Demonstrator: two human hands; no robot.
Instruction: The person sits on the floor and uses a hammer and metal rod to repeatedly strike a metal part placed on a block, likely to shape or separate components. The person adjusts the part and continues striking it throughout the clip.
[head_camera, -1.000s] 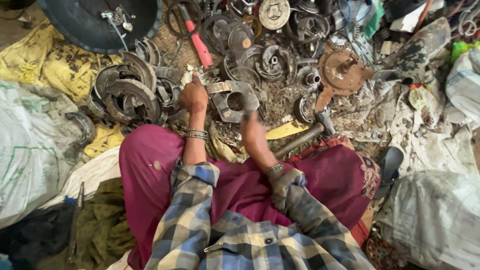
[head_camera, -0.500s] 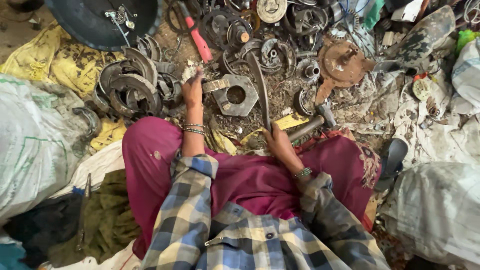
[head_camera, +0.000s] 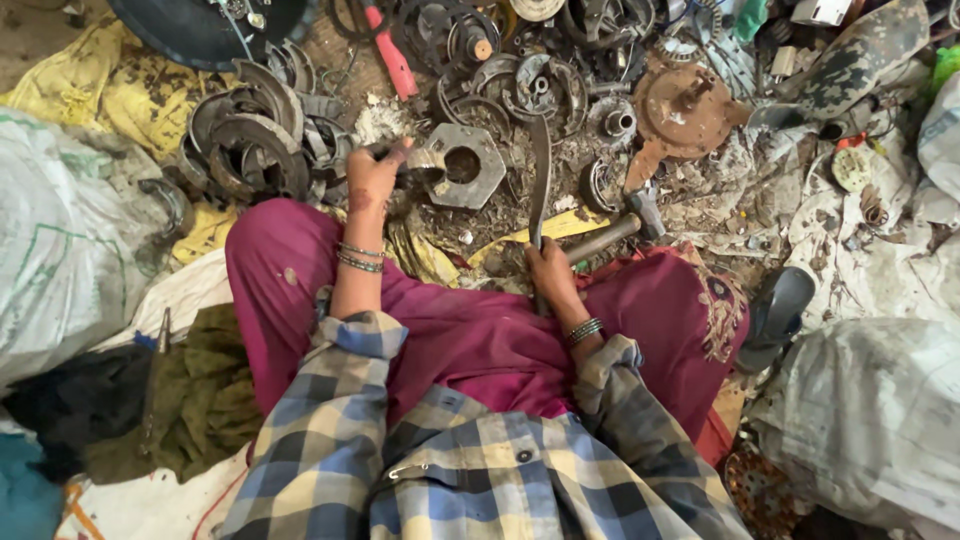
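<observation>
My left hand (head_camera: 374, 178) grips the edge of a grey hexagonal metal part with a round hole (head_camera: 462, 165) on the ground in front of my knees. My right hand (head_camera: 548, 272) is closed around a long, slightly curved metal bar (head_camera: 540, 175), which stands nearly upright with its tip among the scrap just right of the hexagonal part. A hammer (head_camera: 612, 232) lies on the ground just right of my right hand. I sit with magenta trousers and a checked shirt, bangles on both wrists.
A heap of rusty curved metal shoes (head_camera: 245, 140) lies at the left. Round scrap parts and a rusty disc (head_camera: 682, 108) fill the far side. A red-handled tool (head_camera: 392, 55) lies at the top. White sacks (head_camera: 60, 250) flank me; a sandal (head_camera: 780, 315) lies right.
My right hand has lifted from my lap to take the metal bar and now holds it upright by the hexagonal part. My left hand stays on that part.
</observation>
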